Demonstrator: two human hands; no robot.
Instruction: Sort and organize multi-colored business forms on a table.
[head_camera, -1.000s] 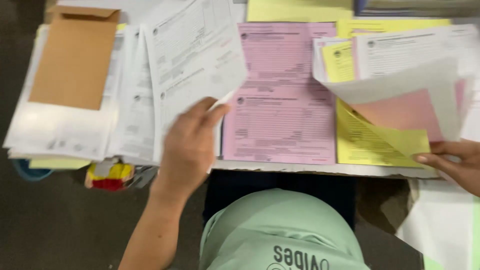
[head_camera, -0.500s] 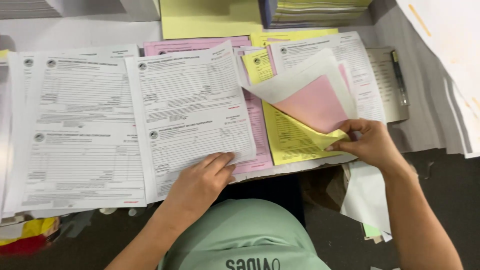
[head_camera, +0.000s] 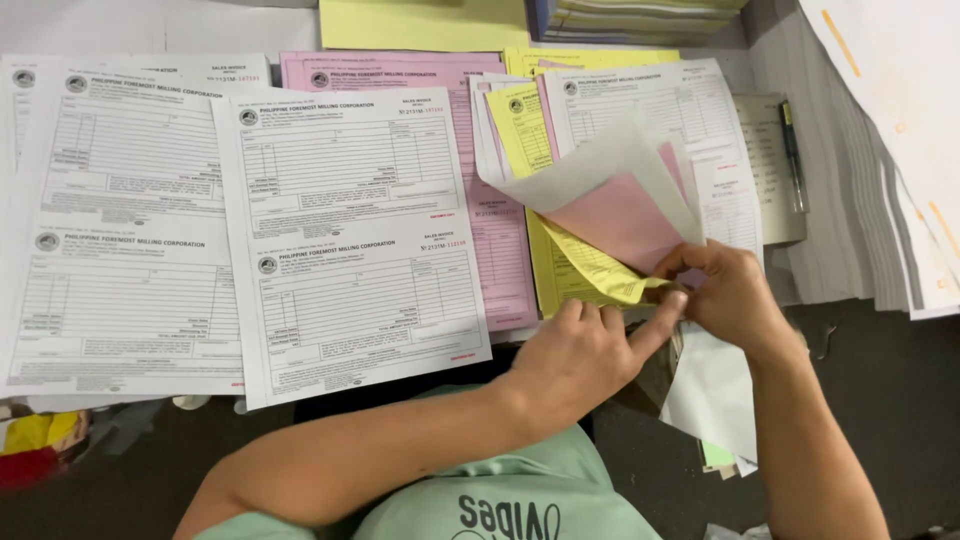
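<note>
Seen from above, a person's two hands meet at the lower corner of a multi-part form set — white, pink and yellow sheets (head_camera: 610, 215) fanned up at the right of the surface (head_camera: 150, 25). The left hand (head_camera: 580, 355) pinches the yellow sheet's corner; the right hand (head_camera: 725, 290) has its fingers closed on the pink and white sheets. White printed forms (head_camera: 350, 240) lie flat to the left — a pen (head_camera: 792, 155) rests further right.

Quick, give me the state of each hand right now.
Left hand: fingers pinching the lifted yellow printed form sheet at its lower corner.
Right hand: closed on the same corner.
</note>
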